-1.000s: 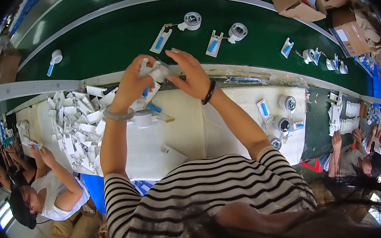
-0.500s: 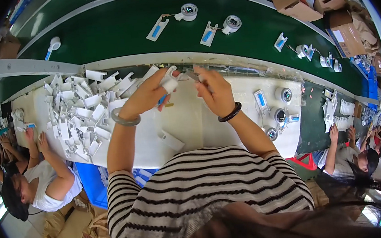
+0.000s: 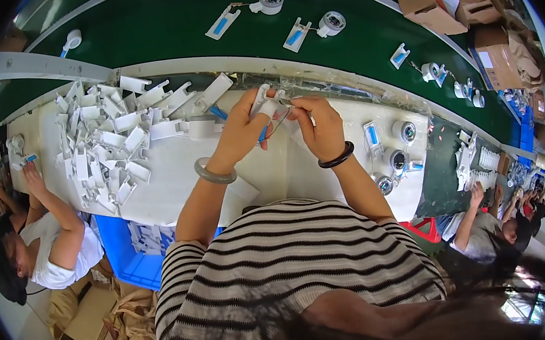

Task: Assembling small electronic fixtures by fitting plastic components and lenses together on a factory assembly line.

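My left hand (image 3: 241, 134) is closed around a white plastic casing (image 3: 268, 107) with a blue strip (image 3: 262, 135) at its lower side. My right hand (image 3: 322, 128) is right beside it, thumb and fingers pinched at the casing's end, where a thin wire (image 3: 280, 124) runs. What exactly those right fingertips grip is partly hidden. Just left of my left hand lies a white rounded part (image 3: 203, 127), a blue piece (image 3: 218, 111) near it. Farther left is a heap of white plastic casings (image 3: 112, 138).
Several round-headed units (image 3: 405, 132) with wired casings lie at the table's right. Beyond a rail, more sit on the green belt (image 3: 161, 40). A blue bin (image 3: 120, 257) with white parts stands below the table's left. Cardboard boxes (image 3: 430, 4) are far right; co-workers sit at both sides.
My right hand has come to the end of the casing and its fingers have closed there. The left hand has shifted right, exposing the white rounded part. The view has shifted slightly.
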`<move>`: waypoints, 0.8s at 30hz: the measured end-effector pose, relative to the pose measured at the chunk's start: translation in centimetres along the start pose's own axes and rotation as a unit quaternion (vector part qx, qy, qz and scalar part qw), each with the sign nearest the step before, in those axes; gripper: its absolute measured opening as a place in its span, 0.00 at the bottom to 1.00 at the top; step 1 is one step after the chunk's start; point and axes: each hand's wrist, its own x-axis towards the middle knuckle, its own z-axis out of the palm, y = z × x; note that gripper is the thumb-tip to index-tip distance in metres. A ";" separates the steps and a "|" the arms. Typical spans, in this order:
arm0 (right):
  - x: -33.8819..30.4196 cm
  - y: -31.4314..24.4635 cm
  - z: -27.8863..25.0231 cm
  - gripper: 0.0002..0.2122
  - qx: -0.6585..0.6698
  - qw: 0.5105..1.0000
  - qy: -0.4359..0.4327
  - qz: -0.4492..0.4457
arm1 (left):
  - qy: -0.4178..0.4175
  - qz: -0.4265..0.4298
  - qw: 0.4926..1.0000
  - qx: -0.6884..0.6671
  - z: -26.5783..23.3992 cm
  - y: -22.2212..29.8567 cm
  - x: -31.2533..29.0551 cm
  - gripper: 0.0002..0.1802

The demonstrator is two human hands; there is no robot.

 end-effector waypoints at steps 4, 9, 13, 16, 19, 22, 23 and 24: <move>0.2 -0.7 -0.1 0.10 -0.020 0.999 -0.001 -0.040 | -0.016 0.011 0.999 0.025 0.7 0.1 -0.9 0.19; -0.4 -1.0 0.5 0.10 0.007 1.000 0.022 -0.021 | -0.038 0.036 0.998 -0.032 0.8 -0.4 -1.1 0.21; -0.1 -1.2 0.5 0.10 0.016 0.998 0.027 -0.048 | -0.049 0.056 0.996 -0.055 0.7 -0.7 -1.2 0.22; -0.2 -1.0 0.6 0.10 0.011 0.998 0.027 -0.059 | -0.033 0.069 0.997 -0.005 0.8 -0.3 -1.5 0.23; -0.5 -1.0 0.7 0.11 0.006 0.998 0.034 -0.059 | -0.027 0.092 0.995 0.042 1.2 0.3 -1.8 0.28; -0.5 -1.1 0.8 0.11 -0.001 0.997 0.044 -0.060 | -0.030 0.080 0.995 0.045 1.2 0.4 -1.9 0.29; -0.5 -1.1 0.8 0.11 -0.007 0.997 0.050 -0.065 | -0.030 0.079 0.995 0.045 1.2 0.5 -1.9 0.29; -0.5 -1.0 0.8 0.11 -0.006 0.997 0.049 -0.064 | -0.030 0.078 0.995 0.050 1.4 0.6 -1.9 0.29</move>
